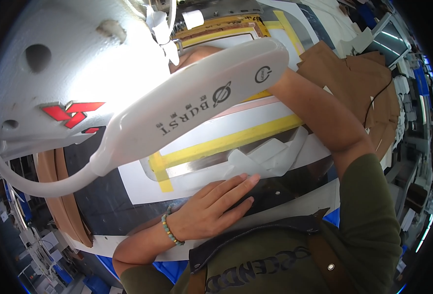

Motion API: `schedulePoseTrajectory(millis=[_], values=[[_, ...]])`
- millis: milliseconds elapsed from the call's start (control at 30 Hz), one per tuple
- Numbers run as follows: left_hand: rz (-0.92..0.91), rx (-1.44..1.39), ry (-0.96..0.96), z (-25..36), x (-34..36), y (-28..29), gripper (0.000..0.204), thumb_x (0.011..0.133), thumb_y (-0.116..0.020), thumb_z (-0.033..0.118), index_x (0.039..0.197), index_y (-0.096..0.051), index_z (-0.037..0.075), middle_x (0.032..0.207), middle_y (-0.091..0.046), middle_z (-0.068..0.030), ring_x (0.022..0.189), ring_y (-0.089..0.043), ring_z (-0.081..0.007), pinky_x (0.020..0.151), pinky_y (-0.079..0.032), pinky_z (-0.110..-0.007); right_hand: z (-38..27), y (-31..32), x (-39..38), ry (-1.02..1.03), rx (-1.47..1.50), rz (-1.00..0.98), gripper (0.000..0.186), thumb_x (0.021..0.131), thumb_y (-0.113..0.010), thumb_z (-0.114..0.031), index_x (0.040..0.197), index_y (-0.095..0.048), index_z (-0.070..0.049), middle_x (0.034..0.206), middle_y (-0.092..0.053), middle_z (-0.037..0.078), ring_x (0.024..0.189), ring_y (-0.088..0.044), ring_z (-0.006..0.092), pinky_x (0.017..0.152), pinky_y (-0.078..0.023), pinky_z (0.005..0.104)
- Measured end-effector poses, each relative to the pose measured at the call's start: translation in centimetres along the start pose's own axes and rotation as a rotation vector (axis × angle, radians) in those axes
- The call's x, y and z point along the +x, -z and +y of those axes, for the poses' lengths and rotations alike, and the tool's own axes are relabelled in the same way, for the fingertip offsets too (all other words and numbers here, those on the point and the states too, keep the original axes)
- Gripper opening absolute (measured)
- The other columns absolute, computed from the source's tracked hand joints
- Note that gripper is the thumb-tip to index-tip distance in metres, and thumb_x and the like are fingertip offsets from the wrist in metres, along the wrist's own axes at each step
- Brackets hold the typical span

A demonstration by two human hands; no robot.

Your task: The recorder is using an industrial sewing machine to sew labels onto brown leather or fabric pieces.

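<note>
My left hand (pixel 214 208), with a beaded bracelet at the wrist, lies with fingers stretched out near the front edge of the table. Its fingertips are beside crumpled white strips (pixel 270 154), which look like paper or thin fabric; I cannot tell whether they touch. My right arm reaches in from the right, and my right hand (pixel 194 57) is at the sewing machine's needle area, largely hidden behind a long white lamp (pixel 192 98). Under the lamp lies a flat template (pixel 226 142) edged with yellow tape on a white sheet (pixel 133 183). What the right hand touches is hidden.
The white sewing machine head (pixel 74 59) fills the upper left, brightly lit. A curved lamp neck (pixel 35 188) arches across the left side. Brown cut pieces (pixel 344 88) are piled at the right, with others (pixel 62 196) at the left edge. A screen (pixel 392 39) stands far right.
</note>
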State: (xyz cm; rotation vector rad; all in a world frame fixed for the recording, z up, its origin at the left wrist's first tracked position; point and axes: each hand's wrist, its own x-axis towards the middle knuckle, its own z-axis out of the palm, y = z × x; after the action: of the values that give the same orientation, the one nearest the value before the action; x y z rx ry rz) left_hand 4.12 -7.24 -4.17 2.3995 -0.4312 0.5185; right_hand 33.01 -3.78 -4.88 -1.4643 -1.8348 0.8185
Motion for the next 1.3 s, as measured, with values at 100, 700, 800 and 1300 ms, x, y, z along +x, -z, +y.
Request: schedulePoseTrajectory(millis=[100, 700, 800, 1300], values=[[-0.006, 0.005, 0.004, 0.2, 0.0, 0.2, 0.034, 0.079, -0.081, 0.004, 0.112, -0.077, 0.002, 0.149, -0.059, -0.0256, 0.122, -0.069, -0.0365, 0.091, -0.06, -0.039, -1.1, 0.5, -0.2, 0.012, 0.026, -0.026, 0.017, 0.093, -0.078, -0.014, 0.108, -0.077, -0.006, 0.101, -0.079, 0.009, 0.096, -0.073, 0.0221, 0.086, -0.057, 0.0357], [-0.022, -0.027, 0.015, 0.0, -0.2, 0.1, 0.034, 0.079, -0.082, 0.003, 0.113, -0.076, 0.0, 0.152, -0.056, -0.0263, 0.123, -0.068, -0.0366, 0.093, -0.059, -0.039, -2.8, 1.2, 0.5, 0.045, -0.326, -0.213, 0.024, 0.104, -0.06, -0.016, 0.118, -0.075, -0.003, 0.111, -0.077, 0.015, 0.099, -0.071, 0.0307, 0.091, -0.057, 0.0406], [-0.014, -0.023, 0.008, 0.0, -0.1, 0.0, 0.034, 0.079, -0.082, 0.004, 0.113, -0.076, 0.0, 0.152, -0.056, -0.0264, 0.123, -0.068, -0.0366, 0.093, -0.059, -0.039, -2.4, 1.3, -0.5, -0.073, -0.301, -0.193, 0.027, 0.106, -0.061, -0.021, 0.122, -0.073, -0.003, 0.114, -0.077, 0.016, 0.101, -0.071, 0.0306, 0.093, -0.056, 0.0404], [-0.051, -0.033, 0.006, -0.1, -0.2, 0.1, 0.036, 0.08, -0.081, 0.005, 0.115, -0.075, 0.001, 0.154, -0.055, -0.0263, 0.123, -0.067, -0.0365, 0.095, -0.058, -0.04, -0.4, 1.4, -1.4, -0.147, -0.137, -0.095, 0.033, 0.102, -0.069, -0.021, 0.13, -0.072, -0.006, 0.119, -0.077, 0.016, 0.109, -0.071, 0.0287, 0.1, -0.056, 0.0389]])
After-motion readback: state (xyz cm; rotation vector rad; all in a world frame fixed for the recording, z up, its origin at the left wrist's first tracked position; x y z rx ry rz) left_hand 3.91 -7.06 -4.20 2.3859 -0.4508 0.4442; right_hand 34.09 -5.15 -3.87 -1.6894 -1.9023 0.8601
